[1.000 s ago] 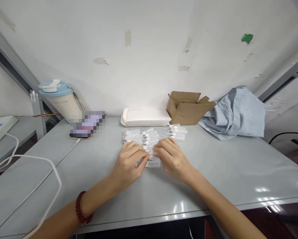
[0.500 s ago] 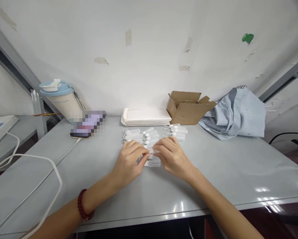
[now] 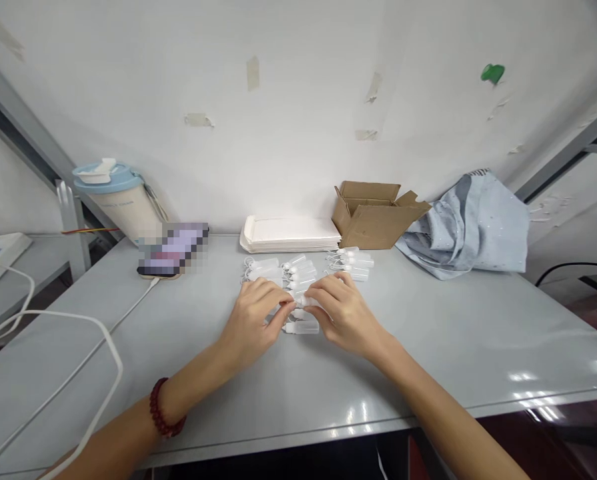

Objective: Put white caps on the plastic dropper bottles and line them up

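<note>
My right hand (image 3: 341, 310) pinches a small translucent plastic bottle (image 3: 303, 301) with a white cap end pointing left, low over the table. Thumb and fingertips of my left hand (image 3: 256, 320) are pinched together right at that cap end; what lies between them is too small to make out. Just below my fingers lies another small bottle (image 3: 306, 327) on its side. More such bottles with white caps and thin white cord loops lie beyond my hands, in a left group (image 3: 266, 265), a middle group (image 3: 301, 270) and a right group (image 3: 358, 267).
At the wall stand a stack of white envelopes (image 3: 291, 233), an open cardboard box (image 3: 381, 223) and a bundled light-blue cloth (image 3: 466, 230). On the left are a tumbler (image 3: 123, 200), a phone (image 3: 171, 253) and a white cable (image 3: 116, 373) running over the grey table (image 3: 428, 347).
My left fingertips have drawn slightly left, away from the right ones, so a little more of the bottle's cap end shows. The whole view has shifted slightly.
</note>
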Tool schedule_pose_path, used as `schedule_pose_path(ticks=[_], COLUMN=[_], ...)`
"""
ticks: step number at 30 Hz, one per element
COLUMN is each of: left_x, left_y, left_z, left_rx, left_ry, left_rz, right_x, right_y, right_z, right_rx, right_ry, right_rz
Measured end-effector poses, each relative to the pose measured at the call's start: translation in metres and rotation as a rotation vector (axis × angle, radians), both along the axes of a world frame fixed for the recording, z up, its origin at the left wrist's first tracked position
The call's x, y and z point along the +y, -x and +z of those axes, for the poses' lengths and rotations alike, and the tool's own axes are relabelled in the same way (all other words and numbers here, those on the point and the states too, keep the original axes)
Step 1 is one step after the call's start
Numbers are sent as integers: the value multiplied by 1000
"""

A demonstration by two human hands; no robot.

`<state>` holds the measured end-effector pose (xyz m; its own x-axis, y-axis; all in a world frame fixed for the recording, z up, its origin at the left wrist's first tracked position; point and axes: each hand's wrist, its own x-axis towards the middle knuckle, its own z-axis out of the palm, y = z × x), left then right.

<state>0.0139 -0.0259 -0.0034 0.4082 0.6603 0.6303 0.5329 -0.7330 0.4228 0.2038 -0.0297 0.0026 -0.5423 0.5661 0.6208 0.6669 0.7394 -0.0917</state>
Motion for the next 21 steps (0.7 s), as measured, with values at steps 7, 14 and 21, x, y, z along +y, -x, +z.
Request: schedule_pose_path(ticks=[7, 14, 21], left_x=[7, 24, 20], left_y=[4, 22, 19], left_z=[5, 10, 10], left_rx=[54, -3, 12], left_ry=[33, 139, 201], left_rz=[17, 244, 271], right_x=[3, 15, 19], right_y=[4, 2, 5], right_z=[-7, -19, -23], right_rx=[22, 69, 27], right_ry=[37, 124, 210], right_rz=[2, -151, -143])
